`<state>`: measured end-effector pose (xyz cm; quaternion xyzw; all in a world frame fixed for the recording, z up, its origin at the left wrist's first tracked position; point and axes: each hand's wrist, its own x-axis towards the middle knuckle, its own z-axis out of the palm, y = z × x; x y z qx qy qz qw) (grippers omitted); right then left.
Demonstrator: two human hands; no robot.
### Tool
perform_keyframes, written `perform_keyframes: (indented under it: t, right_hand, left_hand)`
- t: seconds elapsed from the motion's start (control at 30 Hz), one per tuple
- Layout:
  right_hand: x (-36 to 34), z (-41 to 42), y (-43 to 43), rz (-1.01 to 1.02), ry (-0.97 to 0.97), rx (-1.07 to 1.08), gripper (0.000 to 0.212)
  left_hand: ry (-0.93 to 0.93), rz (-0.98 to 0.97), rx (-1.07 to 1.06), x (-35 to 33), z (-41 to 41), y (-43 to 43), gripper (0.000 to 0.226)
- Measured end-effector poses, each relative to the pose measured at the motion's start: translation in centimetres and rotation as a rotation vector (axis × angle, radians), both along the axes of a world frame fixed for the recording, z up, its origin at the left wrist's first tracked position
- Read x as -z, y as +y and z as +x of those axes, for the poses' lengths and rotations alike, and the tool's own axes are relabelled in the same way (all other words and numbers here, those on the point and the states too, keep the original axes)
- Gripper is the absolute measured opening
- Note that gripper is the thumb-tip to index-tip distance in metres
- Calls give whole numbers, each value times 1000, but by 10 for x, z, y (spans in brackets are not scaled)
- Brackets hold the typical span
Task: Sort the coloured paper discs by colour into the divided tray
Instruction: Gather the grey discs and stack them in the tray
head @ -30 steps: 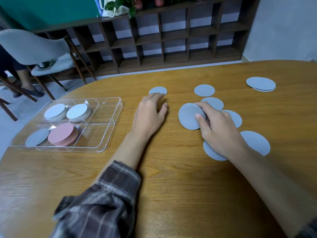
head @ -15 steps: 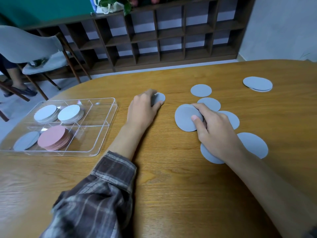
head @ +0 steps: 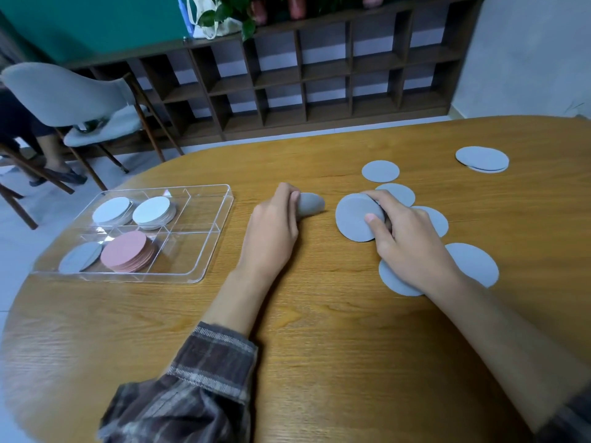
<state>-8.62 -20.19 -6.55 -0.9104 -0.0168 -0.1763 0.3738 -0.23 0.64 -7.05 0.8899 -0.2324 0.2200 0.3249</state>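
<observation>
1. paper discs, all grey, lie loose on the right half of the desk; two overlapping ones sit well apart at the far right.
2. left hand: fingers curled round the near edge of a bent grey disc, which is curved upward.
3. right hand: thumb on top and fingers behind, pinching a tilted grey disc; whether more discs lie beneath it cannot be told. the wrist covers part of another loose disc.
4. clear divided tray stands at the left of the desk, apart from both hands.
5. tray contents, left part: two white stacks in the far row; a pink stack and a grey disc in the tray in the near row.
</observation>
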Motion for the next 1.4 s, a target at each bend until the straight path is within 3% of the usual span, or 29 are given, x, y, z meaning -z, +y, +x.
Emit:
perform_keyframes:
  t: [0.13, 0.43, 0.73, 0.9, 1.13, 1.23, 1.4]
  right_hand:
    - [-1, -1, 1, 17, -2, 4, 32]
    - [-5, -1, 5, 187, 68, 6, 33]
    - [-5, -1, 7, 282, 68, -20, 41]
    - [-6, -6, 9, 284, 89, -34, 42]
    - [-8, -10, -3, 66, 26, -1, 28]
    - [-11, -14, -9, 16, 58, 13, 37]
    - [-20, -26, -26, -32, 62, 25, 37]
  left_hand:
    - [69, -181, 18, -5, -16, -6, 21]
    - [226, -232, 174, 1, -23, -21, 11]
    - [311, -380, 117, 0, -30, -28, 29]
    - [293, -377, 70, -2, -36, -30, 35]
    - [103, -258, 143, -3, -44, -39, 35]
    - [54, -175, 157, 2, -45, -48, 40]
    - [91, -64, 190, 0, -55, -63, 49]
